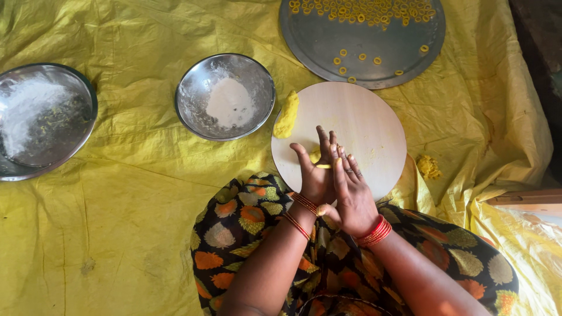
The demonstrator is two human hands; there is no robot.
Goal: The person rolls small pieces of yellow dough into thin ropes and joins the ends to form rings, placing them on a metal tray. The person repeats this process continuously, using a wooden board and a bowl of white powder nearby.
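Observation:
My left hand (313, 169) lies palm up over the near edge of a round pale wooden board (357, 126). My right hand (350, 193) presses across it, and a small piece of yellow dough (318, 159) shows between the two palms. A larger lump of yellow dough (287, 115) rests on the board's left edge. Beyond the board, a big round steel plate (351, 41) carries several small yellow dough rings (363, 10).
A small steel bowl (199, 88) with white flour sits left of the board. A larger floured steel bowl (76, 140) is at far left. Yellow crumbs (428, 167) lie right of the board. Everything rests on a yellow plastic sheet (117, 222). A wooden edge (527, 196) is at right.

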